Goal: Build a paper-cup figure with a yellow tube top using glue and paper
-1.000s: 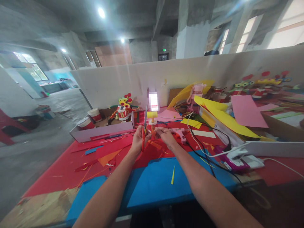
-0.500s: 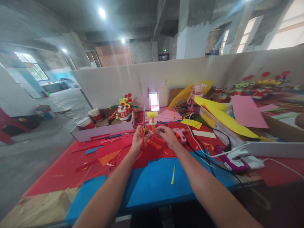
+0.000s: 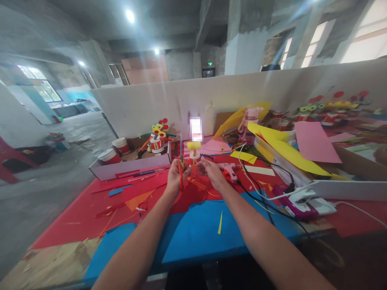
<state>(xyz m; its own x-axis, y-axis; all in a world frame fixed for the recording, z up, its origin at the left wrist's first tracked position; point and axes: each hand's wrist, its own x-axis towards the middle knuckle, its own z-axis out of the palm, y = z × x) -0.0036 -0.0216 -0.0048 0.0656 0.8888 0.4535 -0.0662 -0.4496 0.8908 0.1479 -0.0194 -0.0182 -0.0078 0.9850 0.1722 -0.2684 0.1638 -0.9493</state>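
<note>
My left hand (image 3: 174,177) is closed around a pair of scissors (image 3: 181,173) with orange-red handles, the blades pointing up and away. My right hand (image 3: 214,174) is beside it with thumb and fingers pinched together; anything between them is too small to make out. Just beyond both hands stands a small paper figure (image 3: 194,146) with a yellow roll on top and dark coiled arms. Under the hands lie red paper and an orange paper scrap (image 3: 196,183). A pink glue gun (image 3: 230,172) rests right of my right hand.
At left, a white box (image 3: 136,166) holds paper cups and a finished-looking paper figure (image 3: 157,141). A purple power strip (image 3: 294,203) with cables lies at right, by a box of coloured paper (image 3: 317,139). Blue sheet (image 3: 193,233) covers the near edge. A white partition (image 3: 169,96) stands behind.
My right hand's fingers have shifted slightly right, away from the left hand. The scissors have tilted a little to the left in my left hand.
</note>
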